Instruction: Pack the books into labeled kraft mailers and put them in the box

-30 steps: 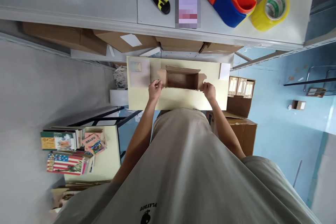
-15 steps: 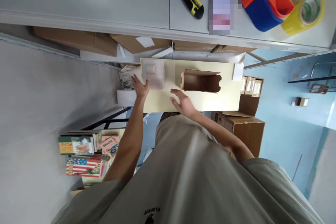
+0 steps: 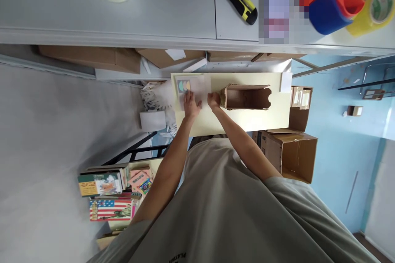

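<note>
Both hands have left the open cardboard box [image 3: 247,97], held a second ago, and come together on the clear packet [image 3: 194,87] at the left end of the pale yellow table [image 3: 240,121]. Box now alone mid-table, just right of the packet; long axis runs left-right, open top toward camera, notched flaps at its ends. Packet lies flat, see-through, coloured round shapes at its upper left corner. Left hand [image 3: 191,106] rests flat on the packet; right hand [image 3: 213,100] at its right edge, grip unclear.
</note>
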Tool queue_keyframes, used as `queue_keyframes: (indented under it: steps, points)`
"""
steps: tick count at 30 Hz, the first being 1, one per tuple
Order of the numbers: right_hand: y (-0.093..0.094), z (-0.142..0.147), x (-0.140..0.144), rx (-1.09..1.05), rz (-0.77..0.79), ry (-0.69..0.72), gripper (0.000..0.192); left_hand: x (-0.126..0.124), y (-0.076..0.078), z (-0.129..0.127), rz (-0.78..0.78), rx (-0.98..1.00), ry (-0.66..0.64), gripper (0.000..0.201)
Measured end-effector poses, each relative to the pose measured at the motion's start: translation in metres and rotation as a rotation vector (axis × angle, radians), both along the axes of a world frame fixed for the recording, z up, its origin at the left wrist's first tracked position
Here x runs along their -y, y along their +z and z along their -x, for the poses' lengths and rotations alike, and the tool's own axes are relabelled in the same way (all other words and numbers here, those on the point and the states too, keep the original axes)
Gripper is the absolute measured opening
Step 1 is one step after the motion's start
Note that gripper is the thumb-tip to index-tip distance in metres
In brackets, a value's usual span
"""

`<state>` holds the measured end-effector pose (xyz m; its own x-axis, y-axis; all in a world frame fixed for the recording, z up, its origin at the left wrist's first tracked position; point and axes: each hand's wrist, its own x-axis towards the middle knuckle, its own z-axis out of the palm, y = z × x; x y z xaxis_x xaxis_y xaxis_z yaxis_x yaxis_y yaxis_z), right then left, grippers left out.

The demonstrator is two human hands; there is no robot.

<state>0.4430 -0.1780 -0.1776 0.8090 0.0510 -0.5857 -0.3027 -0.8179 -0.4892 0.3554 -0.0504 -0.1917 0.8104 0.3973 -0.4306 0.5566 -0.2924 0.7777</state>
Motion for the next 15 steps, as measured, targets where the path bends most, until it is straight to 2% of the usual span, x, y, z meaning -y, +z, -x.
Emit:
queue_keyframes:
  steps: [3, 5, 8, 10, 12, 15]
  points:
    - [0.007, 0.004, -0.007, 0.013, 0.037, -0.039, 0.035, 0.011, 0.002, -0.001, -0.002, 0.014, -0.053, 0.049]
    - [0.015, 0.007, -0.014, 0.038, -0.006, -0.012, 0.035, 0.015, 0.002, -0.003, -0.018, 0.021, -0.053, 0.041]
    - [0.026, 0.014, -0.024, 0.066, -0.096, 0.065, 0.035, 0.01, -0.002, -0.008, -0.003, 0.037, -0.005, 0.026]
    - [0.03, 0.017, -0.032, 0.063, -0.131, 0.109, 0.033, -0.001, -0.008, -0.012, 0.06, 0.062, 0.037, 0.017]
    - [0.031, 0.018, -0.04, 0.045, -0.131, 0.137, 0.032, -0.015, -0.016, -0.017, 0.145, 0.079, 0.063, 0.017]
    - [0.029, 0.018, -0.053, 0.015, -0.095, 0.17, 0.034, -0.036, -0.027, -0.021, 0.233, 0.062, 0.12, 0.028]
